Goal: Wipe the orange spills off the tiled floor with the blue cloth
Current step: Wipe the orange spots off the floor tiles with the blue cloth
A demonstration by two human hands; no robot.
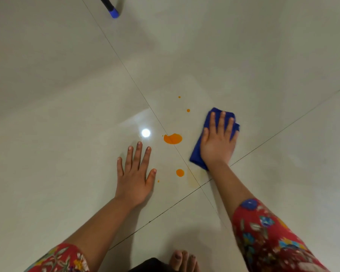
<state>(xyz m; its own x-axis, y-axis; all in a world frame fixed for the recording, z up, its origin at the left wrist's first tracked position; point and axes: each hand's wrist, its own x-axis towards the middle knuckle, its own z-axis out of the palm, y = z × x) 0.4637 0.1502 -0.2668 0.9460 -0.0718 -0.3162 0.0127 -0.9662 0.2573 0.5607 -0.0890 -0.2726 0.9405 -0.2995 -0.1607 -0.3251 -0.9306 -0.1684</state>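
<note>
Orange liquid lies in several separate spots on the pale glossy tiled floor: the largest puddle straddles a grout line, a smaller round drop sits nearer the person, a speck lies just beside the left thumb, and two tiny dots trail off farther away. The blue cloth, folded into a thick pad, lies flat on the floor just to the right of the big puddle, apart from it. The right hand presses down on the cloth with palm flat and fingers spread, not pinching it, which probably spreads the pressure over the whole pad for a broad stroke. The left hand is open and empty, splayed on a bare tile left of the spills, apparently as a prop for a crouched body while keeping clear of the wet patches. A faint yellowish smear near the grout crossing may be residue, though the sheen makes that uncertain. From here, a leftward sweep would meet the main puddle first. A bare foot shows at the bottom edge, and a dark handle with a blue tip lies well away at the top.
</note>
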